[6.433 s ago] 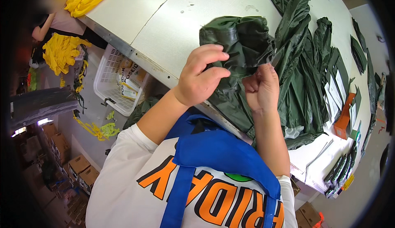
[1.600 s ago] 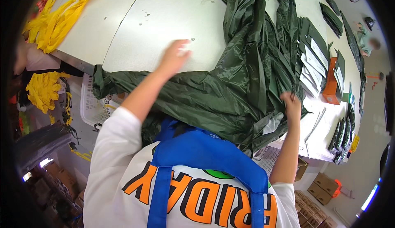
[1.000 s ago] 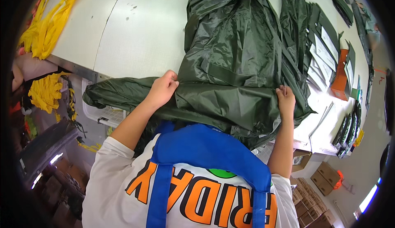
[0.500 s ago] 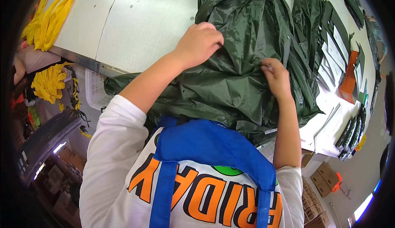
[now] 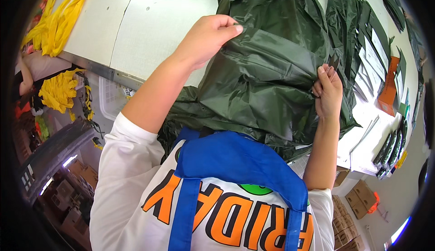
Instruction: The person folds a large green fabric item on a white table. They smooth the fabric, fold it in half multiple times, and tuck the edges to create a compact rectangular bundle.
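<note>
Shiny dark green waterproof cloth (image 5: pixel 267 88) lies in a loose heap on the table and hangs over its near edge in front of me. My left hand (image 5: pixel 213 36) is closed, thumb against forefinger, on the upper left end of a folded edge of this cloth. At the right end of the same edge, my right hand (image 5: pixel 327 88) is closed with its fingertips on the cloth. A small dark pointed shape rises beside the right fingertips; I cannot make out what it is. Between my hands the folded edge is stretched fairly straight.
More green cloth (image 5: pixel 342 24) lies to the right, beside white papers (image 5: pixel 364 72) and an orange strip (image 5: pixel 388 88). Yellow strips (image 5: pixel 68 20) drape over the far left of the white table (image 5: pixel 154 29). A white plastic basket (image 5: pixel 111 97) stands below the table's edge.
My hands have moved apart, the left one slightly up and the right one to the right. The bunched cloth between them is now spread into a flatter panel with a straight fold.
</note>
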`<state>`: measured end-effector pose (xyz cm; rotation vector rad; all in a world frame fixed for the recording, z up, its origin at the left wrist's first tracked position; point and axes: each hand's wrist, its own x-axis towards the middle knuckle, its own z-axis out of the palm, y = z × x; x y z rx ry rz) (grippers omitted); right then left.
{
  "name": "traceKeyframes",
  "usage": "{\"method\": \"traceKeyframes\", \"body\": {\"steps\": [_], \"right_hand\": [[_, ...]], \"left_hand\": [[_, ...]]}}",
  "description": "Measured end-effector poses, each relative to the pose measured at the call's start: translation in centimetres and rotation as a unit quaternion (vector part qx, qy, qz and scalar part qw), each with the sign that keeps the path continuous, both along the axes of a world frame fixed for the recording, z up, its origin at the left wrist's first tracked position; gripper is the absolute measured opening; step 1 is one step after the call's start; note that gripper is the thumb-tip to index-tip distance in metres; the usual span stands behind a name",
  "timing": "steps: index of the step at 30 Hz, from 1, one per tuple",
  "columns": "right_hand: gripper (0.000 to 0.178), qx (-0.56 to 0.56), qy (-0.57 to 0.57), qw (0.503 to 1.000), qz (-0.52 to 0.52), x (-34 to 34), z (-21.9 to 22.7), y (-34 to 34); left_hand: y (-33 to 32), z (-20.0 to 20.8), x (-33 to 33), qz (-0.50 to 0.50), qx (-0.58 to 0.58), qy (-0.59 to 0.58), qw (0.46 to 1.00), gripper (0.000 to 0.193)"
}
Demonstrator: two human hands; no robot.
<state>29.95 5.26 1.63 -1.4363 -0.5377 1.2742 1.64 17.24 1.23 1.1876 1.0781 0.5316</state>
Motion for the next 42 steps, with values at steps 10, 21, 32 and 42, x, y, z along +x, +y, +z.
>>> {"method": "traceKeyframes", "body": {"steps": [10, 21, 32, 42], "right_hand": [[0.018, 0.255, -0.517, 0.804, 0.148, -2.2, 1.6, -5.9], [0.027, 0.307, -0.519, 0.784, 0.145, -2.7, 1.3, -6.6], [0.029, 0.320, -0.499, 0.795, 0.126, -5.9, 2.4, -5.6], [0.020, 0.035, -0.372, 0.908, 0.190, -2.7, 5.8, -5.3]], "left_hand": [[-5.3, 1.7, -6.5, -0.090, 0.467, 0.055, 0.878, 0.022], [-6.3, 1.4, -6.6, -0.147, 0.375, 0.036, 0.915, 0.028], [-7.7, 6.8, 1.1, -0.259, 0.498, 0.148, 0.814, 0.056], [-9.2, 2.5, 5.1, -0.133, 0.654, 0.029, 0.744, 0.013]]}}
